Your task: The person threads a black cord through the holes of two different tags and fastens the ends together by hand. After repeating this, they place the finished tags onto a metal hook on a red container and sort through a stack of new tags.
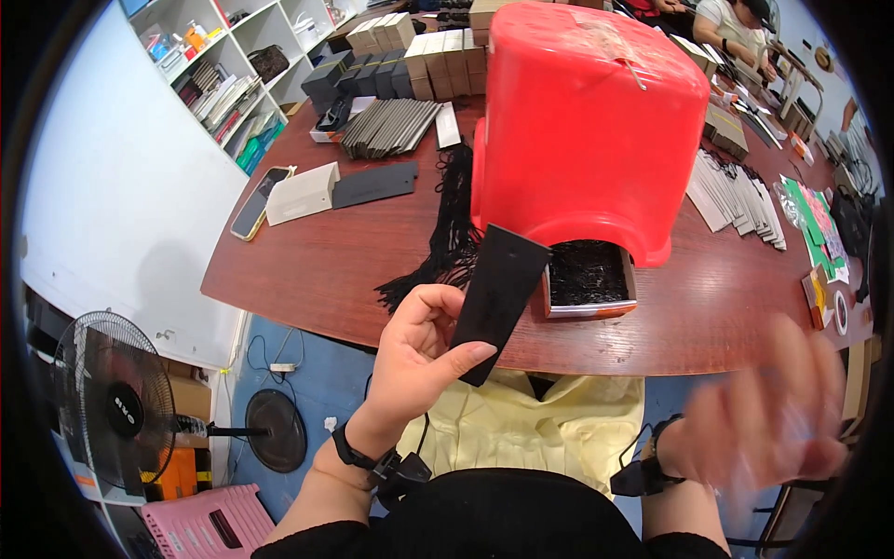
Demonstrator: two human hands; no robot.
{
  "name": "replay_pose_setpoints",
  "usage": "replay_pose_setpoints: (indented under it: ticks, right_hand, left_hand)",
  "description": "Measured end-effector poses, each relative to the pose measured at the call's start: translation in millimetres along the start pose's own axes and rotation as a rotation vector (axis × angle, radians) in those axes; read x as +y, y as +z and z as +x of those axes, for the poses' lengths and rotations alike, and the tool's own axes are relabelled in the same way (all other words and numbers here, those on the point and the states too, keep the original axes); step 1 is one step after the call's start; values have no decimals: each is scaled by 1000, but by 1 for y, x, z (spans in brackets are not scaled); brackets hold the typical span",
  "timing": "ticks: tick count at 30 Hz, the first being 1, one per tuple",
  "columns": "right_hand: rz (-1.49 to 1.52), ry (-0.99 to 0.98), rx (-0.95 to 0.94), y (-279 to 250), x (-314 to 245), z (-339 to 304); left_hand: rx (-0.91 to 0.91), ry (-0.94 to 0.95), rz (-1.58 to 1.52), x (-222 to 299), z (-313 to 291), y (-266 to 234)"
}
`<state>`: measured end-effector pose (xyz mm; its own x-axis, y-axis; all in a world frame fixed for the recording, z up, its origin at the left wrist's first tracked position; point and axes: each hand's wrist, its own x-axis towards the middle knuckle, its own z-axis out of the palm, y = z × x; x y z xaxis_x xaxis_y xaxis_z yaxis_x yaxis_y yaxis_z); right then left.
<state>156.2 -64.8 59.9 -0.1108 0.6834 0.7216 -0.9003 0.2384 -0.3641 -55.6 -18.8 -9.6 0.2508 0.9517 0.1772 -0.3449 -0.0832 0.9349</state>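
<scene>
My left hand (414, 340) pinches a black hang tag (505, 284) near its lower end, thumb in front. The tag tilts upright, with a small hole near its top edge. My right hand (759, 415) is off to the right, above the table's front edge. Motion smears its fingers, so I cannot make out whether it holds anything. Just behind the tag, black cords (454, 214) hang in a bundle beside a red plastic stool (587, 140) on the table. A small open box (596, 310) partly under the stool holds more black strands.
Stacked tags (391, 128) and bundled boxes (445, 63) stand at the back left, near a phone (259, 205). Pale tags with cords (740, 200) fan out on the right, near a tape roll (841, 313). A fan (116, 410) stands left. Another person (731, 33) works far right.
</scene>
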Motion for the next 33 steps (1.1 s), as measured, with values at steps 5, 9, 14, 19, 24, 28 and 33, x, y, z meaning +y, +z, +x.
replay_pose_setpoints:
  ticks: [5, 9, 14, 19, 24, 28, 33]
  right_hand:
    - [-945, 446, 192, -27, 72, -28]
    - [-1057, 571, 293, -41, 85, -46]
    - [-860, 423, 401, -52, 74, -46]
    - [-786, 491, 406, -48, 65, -51]
    - [-818, 455, 407, -49, 60, -56]
    - [-799, 472, 413, -53, 56, -62]
    - [-778, 492, 391, -56, 54, -66]
  left_hand:
    - [-79, 184, 391, 6, -9, 11]
    - [-140, 372, 795, 8, -3, 3]
    - [123, 435, 1657, 40, 53, -97]
    - [211, 177, 2046, 48, 93, -247]
    - [166, 180, 2088, 39, 110, -264]
    - [229, 213, 2028, 43, 103, -255]
    - [195, 134, 1736, 43, 100, -271]
